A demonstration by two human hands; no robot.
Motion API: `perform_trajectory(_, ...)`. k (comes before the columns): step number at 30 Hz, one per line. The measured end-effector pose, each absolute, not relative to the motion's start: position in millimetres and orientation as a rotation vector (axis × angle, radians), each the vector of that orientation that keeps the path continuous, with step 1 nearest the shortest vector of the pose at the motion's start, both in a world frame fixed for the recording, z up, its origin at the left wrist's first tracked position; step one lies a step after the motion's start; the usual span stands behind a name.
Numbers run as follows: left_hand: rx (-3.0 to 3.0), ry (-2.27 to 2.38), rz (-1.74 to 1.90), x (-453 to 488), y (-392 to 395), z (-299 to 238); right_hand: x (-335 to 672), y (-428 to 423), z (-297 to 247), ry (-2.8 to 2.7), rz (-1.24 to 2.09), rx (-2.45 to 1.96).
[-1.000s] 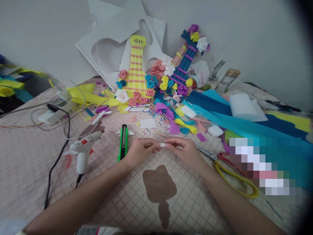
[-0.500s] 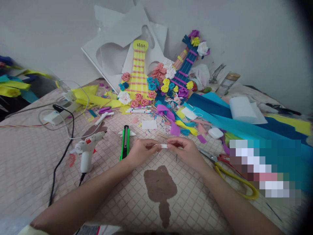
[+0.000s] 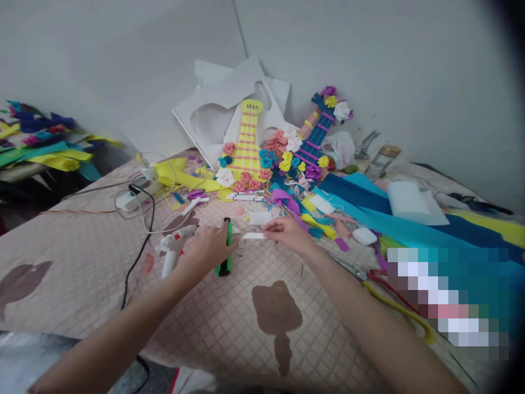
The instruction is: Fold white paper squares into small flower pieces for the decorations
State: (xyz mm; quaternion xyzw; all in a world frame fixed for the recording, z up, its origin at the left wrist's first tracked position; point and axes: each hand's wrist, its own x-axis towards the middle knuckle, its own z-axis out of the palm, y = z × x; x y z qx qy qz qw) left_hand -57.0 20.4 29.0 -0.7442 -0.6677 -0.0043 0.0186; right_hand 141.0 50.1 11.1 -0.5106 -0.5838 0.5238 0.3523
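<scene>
My left hand point(image 3: 211, 245) lies across the middle of a green and black utility knife point(image 3: 223, 267), its fingers closing around the body; part of the grip is hidden. Just left of that hand is a white hot glue gun point(image 3: 172, 253), partly covered by the hand and forearm. My right hand point(image 3: 285, 232) pinches the right end of a small white strip point(image 3: 253, 236) between thumb and fingers. Behind the strip lies a white rectangular piece point(image 3: 260, 218).
A yellow paper guitar point(image 3: 249, 141) with flowers and a blue one point(image 3: 315, 137) lean at the back. Scissors point(image 3: 400, 306) lie right of my right forearm. Blue crepe paper point(image 3: 369, 213) covers the right side. A black cord point(image 3: 141, 257) and power strip point(image 3: 137, 198) are at left.
My left hand has let go of the white strip and moved left to the utility knife. The right hand keeps the strip, now held out leftward. The whole view has shifted.
</scene>
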Motion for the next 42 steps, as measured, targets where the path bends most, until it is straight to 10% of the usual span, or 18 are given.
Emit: perform_trajectory(42, -2.316, -2.143, -0.132, -62.2, 2.4, 19.3, 62.1, 82.5, -35.7, -1.479, 1.483, -1.395)
